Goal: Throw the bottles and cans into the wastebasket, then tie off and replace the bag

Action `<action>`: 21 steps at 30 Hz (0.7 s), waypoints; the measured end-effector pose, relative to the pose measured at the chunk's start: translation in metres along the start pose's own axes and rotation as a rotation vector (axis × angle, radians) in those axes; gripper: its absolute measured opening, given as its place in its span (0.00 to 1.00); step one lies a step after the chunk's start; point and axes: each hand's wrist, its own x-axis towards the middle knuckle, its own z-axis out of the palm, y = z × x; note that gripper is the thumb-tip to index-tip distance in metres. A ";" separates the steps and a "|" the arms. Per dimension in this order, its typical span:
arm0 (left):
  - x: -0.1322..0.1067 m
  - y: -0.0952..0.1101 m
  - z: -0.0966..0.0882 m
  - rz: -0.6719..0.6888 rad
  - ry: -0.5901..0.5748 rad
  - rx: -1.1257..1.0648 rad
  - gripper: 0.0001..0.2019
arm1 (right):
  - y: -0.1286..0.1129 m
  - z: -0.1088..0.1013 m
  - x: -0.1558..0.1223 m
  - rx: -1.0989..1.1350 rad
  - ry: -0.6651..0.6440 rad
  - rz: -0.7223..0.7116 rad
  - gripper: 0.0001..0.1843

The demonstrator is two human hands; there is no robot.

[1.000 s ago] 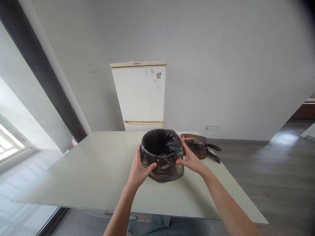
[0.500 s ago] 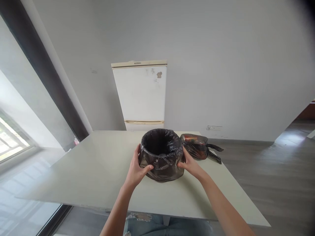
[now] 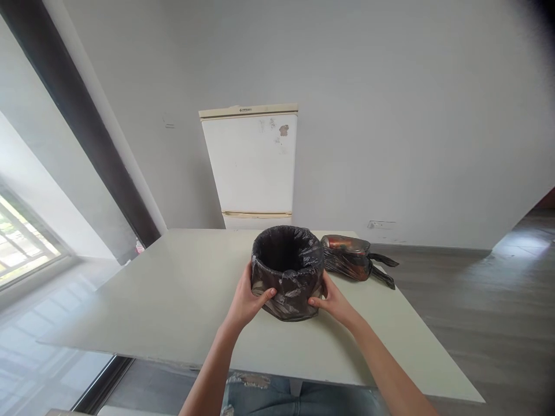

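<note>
A round trash can (image 3: 288,292) lined with a black plastic bag stands on the pale table, its mouth facing up and the bag folded over the rim. My left hand (image 3: 247,297) grips its left side, thumb on the front. On the right side my right hand (image 3: 336,300) holds it the same way, thumb pressed to the bag. The fingers behind the can are partly hidden. Just right of the can lies a knotted black plastic bag (image 3: 349,263), with orange-red items showing through and two tied ends pointing right.
The pale table (image 3: 182,289) reaches forward toward a white refrigerator (image 3: 251,167) at the grey wall. A window (image 3: 26,242) is at the left. Grey floor (image 3: 468,289) lies beyond the table's right edge. My jeans (image 3: 269,396) show below the near edge.
The view has shifted slightly, so everything sits a little farther right. Both hands stay on the can; my right thumb has slid slightly inward and lower along its front.
</note>
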 end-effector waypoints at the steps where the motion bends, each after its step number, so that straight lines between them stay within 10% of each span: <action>1: -0.001 -0.001 0.000 0.008 0.012 -0.009 0.48 | 0.001 0.001 -0.002 0.005 -0.004 0.013 0.65; 11: -0.022 -0.041 0.008 -0.050 -0.046 -0.036 0.53 | 0.004 0.023 -0.010 -0.124 -0.007 0.093 0.55; 21: 0.013 -0.063 -0.003 -0.093 -0.079 -0.151 0.48 | 0.018 0.042 0.027 -0.122 0.027 0.068 0.52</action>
